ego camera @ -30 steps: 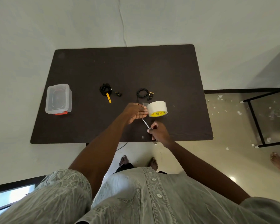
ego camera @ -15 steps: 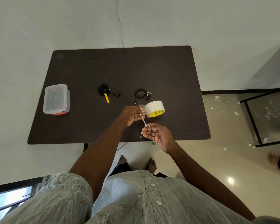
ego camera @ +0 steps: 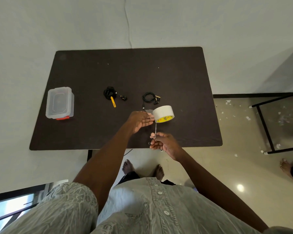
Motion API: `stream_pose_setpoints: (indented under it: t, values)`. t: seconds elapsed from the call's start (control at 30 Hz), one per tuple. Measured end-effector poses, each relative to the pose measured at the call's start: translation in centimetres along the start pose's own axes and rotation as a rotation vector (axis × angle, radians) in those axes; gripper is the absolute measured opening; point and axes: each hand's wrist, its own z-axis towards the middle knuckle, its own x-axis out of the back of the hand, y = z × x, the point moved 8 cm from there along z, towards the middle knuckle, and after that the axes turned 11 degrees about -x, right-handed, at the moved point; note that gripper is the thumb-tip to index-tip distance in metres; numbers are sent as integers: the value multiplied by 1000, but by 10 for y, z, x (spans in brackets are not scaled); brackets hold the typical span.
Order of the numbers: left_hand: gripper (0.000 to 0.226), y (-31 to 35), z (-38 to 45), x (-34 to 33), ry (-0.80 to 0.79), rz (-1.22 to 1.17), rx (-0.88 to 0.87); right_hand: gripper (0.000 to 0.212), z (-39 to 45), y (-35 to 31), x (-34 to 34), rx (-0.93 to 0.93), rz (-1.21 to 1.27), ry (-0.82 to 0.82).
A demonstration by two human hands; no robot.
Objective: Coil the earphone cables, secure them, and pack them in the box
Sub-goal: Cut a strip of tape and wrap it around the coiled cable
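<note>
On the dark table (ego camera: 184, 81), a lidded clear plastic box (ego camera: 59, 103) sits far left. Right of it lies a coiled black earphone with a yellow tie (ego camera: 112, 95), then a second coiled earphone (ego camera: 150, 97) just beyond the left hand (ego camera: 139, 120). That hand's straight fingers touch a white tape roll (ego camera: 163, 114). The right hand (ego camera: 165, 144), nearest the table edge, pinches scissors (ego camera: 155, 132) pointing at the roll.
</note>
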Motion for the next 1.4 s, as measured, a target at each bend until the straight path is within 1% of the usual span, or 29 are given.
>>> stream_pose_setpoints:
  t: [0.1, 0.27, 0.37, 0.5, 0.77, 0.9, 1.27, 1.4]
  values:
    - [5, 1, 2, 1, -1, 11, 1, 20, 3, -1, -4, -3, -58, -63]
    - [4, 3, 3, 1, -1, 0, 11, 15, 9, -5, -1, -8, -109, -91]
    - [4, 2, 4, 0, -8, -12, 11, 28, 15, -6, 0, -39, -95, -112]
    - [6, 2, 4, 0, -10, -17, 10, 29, 23, -9, 0, -41, -32, -171]
    - [9, 3, 7, 0, 9, -11, 32, 32, 32, -13, 6, -45, -60, -171]
    - [12, 4, 8, -2, 17, 0, 44, 42, 35, -12, 8, -47, -66, -186]
    - [18, 4, 7, -4, 38, -37, 69, 42, 35, -17, 13, -8, -19, -193]
    - [20, 4, 7, -6, 34, -34, 70, 35, 37, -18, 14, -4, -20, -185]
